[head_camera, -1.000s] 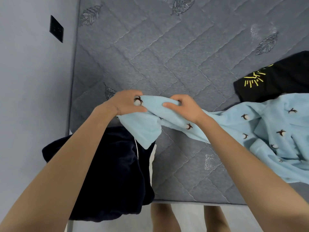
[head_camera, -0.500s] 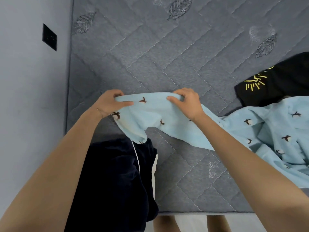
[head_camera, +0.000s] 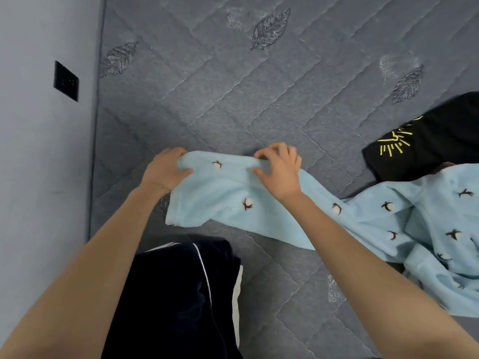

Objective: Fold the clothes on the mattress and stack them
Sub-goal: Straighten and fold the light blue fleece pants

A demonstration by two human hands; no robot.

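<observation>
Both hands, L hand (head_camera: 166, 172) & R hand (head_camera: 280, 174), had fingers (head_camera: 283, 151) clenched on far edge of pale-blue garment (head_camera: 220, 193): prob. soft, light, floppy, best taken at edge corners.

No text, number or brand can be read. The black garment (head_camera: 440, 141) bears a yellow rayed print (head_camera: 394, 145), a drawing rather than letters. The blue garment (head_camera: 363, 224) carries only small bird-like motifs.

L hand (head_camera: 166, 172) & R hand (head_camera: 281, 177) bare, forearms (head_camera: 103, 257) bare too.
</observation>
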